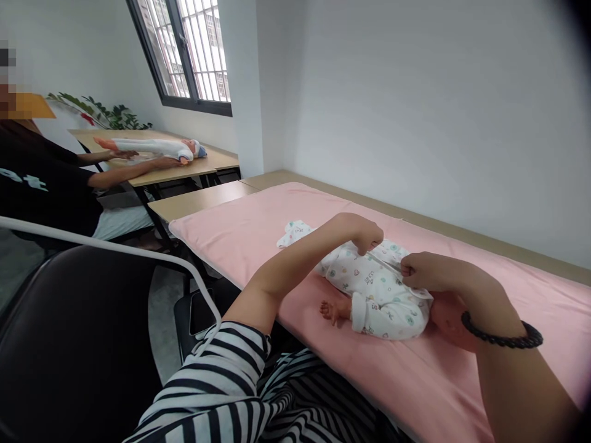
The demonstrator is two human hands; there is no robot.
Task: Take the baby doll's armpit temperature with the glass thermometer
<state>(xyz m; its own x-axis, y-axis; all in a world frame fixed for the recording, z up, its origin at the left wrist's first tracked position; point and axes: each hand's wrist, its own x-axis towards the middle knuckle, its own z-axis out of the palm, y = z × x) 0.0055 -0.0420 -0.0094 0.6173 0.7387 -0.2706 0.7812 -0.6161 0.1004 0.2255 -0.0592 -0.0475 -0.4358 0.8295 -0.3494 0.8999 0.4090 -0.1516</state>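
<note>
Baby doll [369, 295] in printed white romper [383, 289], lying on pink mat [258, 227] covering the table [203, 200].
Left hand [364, 237] and right hand [427, 272] are each pinching romper fabric, grip clamped on cloth; beaded bracelet [503, 338] circling right wrist.

A baby doll [378, 295] in a white printed romper [369, 283] lies flat on the pink mat — one bare hand out.
</note>
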